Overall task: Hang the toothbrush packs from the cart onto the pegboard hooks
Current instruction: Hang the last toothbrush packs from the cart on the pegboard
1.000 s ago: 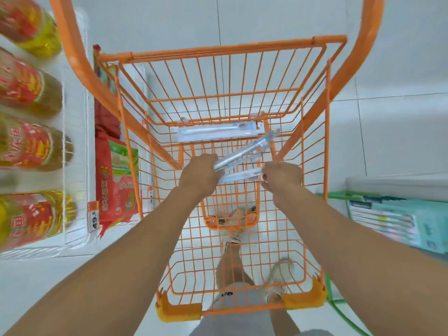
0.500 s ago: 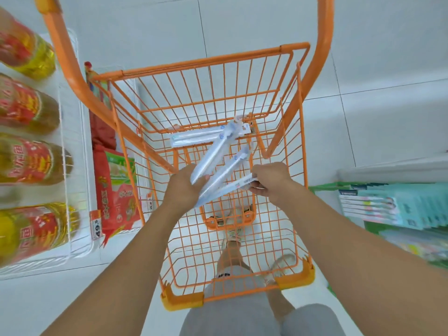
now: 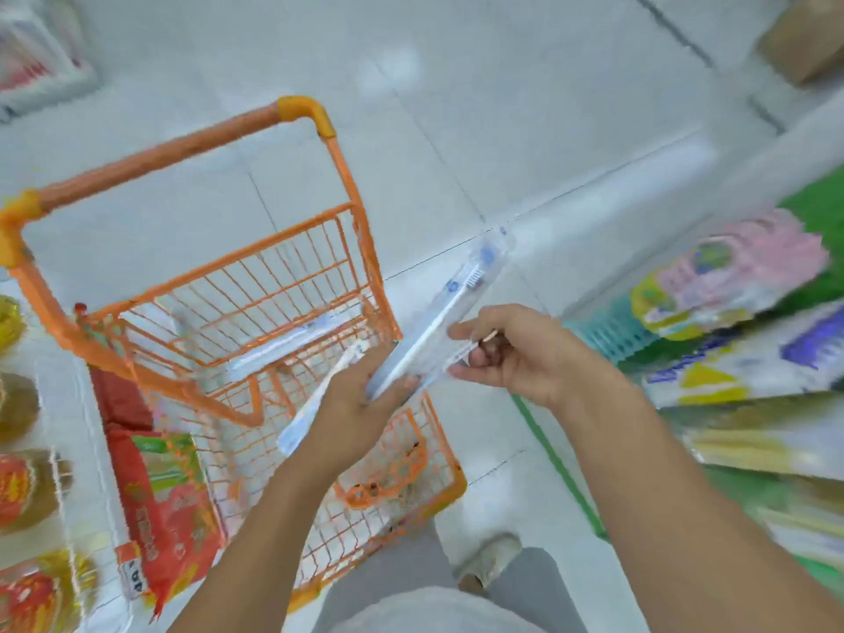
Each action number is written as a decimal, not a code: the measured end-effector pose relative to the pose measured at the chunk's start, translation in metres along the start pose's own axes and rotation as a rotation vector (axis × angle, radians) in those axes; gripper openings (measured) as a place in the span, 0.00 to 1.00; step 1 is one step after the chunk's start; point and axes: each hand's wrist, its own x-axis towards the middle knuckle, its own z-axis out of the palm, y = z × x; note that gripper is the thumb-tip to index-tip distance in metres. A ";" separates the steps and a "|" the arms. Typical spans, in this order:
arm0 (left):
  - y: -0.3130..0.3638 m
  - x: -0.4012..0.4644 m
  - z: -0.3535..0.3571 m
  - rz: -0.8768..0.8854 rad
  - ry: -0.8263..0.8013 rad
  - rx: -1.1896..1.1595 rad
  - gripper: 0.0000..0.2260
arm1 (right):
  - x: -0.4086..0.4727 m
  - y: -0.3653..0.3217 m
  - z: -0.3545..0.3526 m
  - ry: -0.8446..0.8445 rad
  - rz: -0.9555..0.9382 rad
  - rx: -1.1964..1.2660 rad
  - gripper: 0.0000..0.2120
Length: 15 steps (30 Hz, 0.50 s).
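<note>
Left hand (image 3: 361, 399) curled round two toothbrush packs (image 3: 438, 312), one angled up to the right, the other pointing down-left; right hand (image 3: 507, 354) pinching the upper pack near its lower end. One more pack (image 3: 283, 344) lying in the orange cart (image 3: 255, 285). Best to separate one pack, keep its hang hole uppermost, then turn toward the hooks, none in sight yet.
</note>
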 end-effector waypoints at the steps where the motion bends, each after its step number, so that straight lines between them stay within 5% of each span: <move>1: 0.018 0.002 0.016 0.024 -0.036 -0.024 0.04 | -0.017 -0.004 -0.018 0.034 -0.021 0.073 0.06; 5: 0.082 0.007 0.083 0.097 -0.248 -0.061 0.17 | -0.077 -0.009 -0.091 0.153 -0.129 0.317 0.07; 8: 0.117 0.006 0.126 0.165 -0.302 0.016 0.16 | -0.118 -0.010 -0.138 0.169 -0.215 0.424 0.08; 15: 0.194 -0.024 0.196 0.074 -0.312 -0.185 0.16 | -0.198 0.014 -0.203 0.328 -0.623 0.102 0.06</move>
